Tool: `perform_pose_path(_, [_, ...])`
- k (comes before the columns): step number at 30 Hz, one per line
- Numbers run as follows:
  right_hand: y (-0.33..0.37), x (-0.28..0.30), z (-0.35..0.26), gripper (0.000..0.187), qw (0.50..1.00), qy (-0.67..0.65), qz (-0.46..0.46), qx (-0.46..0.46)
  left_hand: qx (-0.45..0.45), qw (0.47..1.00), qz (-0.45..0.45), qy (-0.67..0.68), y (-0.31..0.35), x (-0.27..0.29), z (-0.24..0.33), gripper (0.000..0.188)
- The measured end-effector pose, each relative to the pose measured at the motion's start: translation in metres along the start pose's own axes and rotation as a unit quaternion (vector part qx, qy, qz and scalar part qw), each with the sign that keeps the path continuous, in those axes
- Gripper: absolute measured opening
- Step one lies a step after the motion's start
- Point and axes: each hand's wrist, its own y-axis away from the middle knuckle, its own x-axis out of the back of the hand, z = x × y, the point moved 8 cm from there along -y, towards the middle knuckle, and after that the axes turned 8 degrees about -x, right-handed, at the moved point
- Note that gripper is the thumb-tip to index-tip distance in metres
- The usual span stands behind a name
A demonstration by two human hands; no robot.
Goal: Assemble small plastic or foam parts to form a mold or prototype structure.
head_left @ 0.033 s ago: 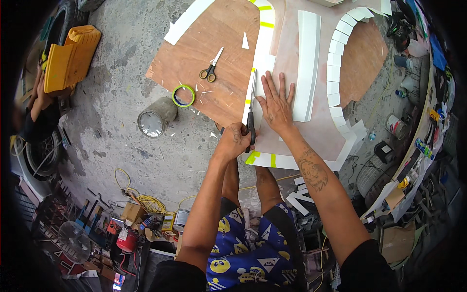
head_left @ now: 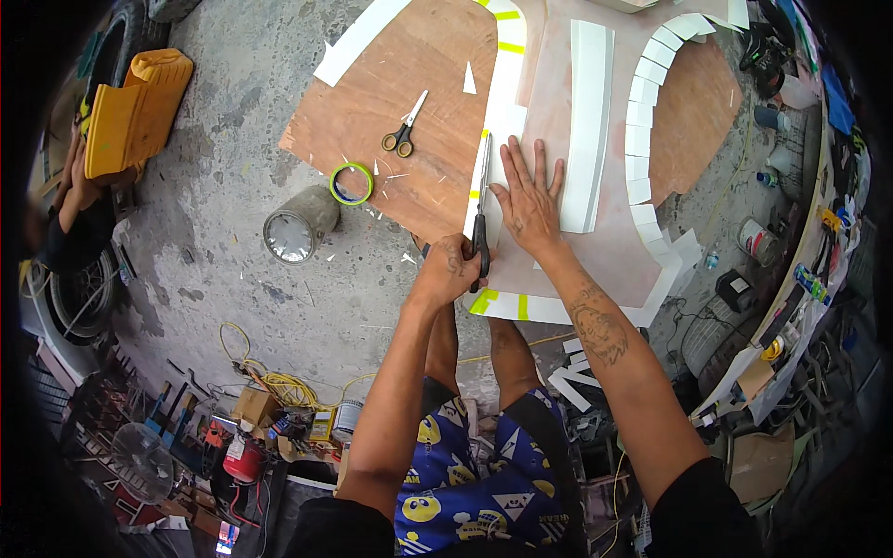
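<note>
My left hand (head_left: 445,270) is closed around the black handles of a pair of scissors (head_left: 481,223). Their long blades lie along the left edge of a pale pinkish panel, over a white paper strip (head_left: 508,74) fixed there with yellow-green tape. Flat on the panel (head_left: 549,93), fingers spread, my right hand (head_left: 530,200) presses just right of the blades. Beside its fingertips lies a long white folded strip (head_left: 588,126). White tabs (head_left: 637,139) line a curved cutout at the right. A small second pair of scissors (head_left: 404,127) rests on the plywood, blades up.
A roll of green tape (head_left: 351,183) lies at the edge of the plywood (head_left: 409,65), near a grey can (head_left: 302,223). Paper scraps are scattered about. Another person's arm (head_left: 70,200) shows at far left by a yellow container (head_left: 139,112). Tools and yellow cable (head_left: 293,389) clutter the lower left.
</note>
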Motion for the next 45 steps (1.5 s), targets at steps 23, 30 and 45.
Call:
perform_pose_path(23, [-0.001, 0.001, 0.001, 0.063, 1.0, -0.006, -0.011, -0.001, -0.007, 1.0, -0.005, 0.008, -0.007, 0.005, 0.005, 0.035])
perform_pose_path(30, [0.0, 0.001, 0.001, 0.062, 1.0, 0.013, -0.002, -0.009, 0.015, 1.0, -0.014, 0.015, -0.012, 0.006, 0.005, 0.034])
perform_pose_path(45, [-0.001, 0.001, -0.001, 0.062, 1.0, 0.005, -0.004, -0.009, -0.029, 0.999, -0.014, -0.042, -0.019, 0.012, 0.008, 0.034])
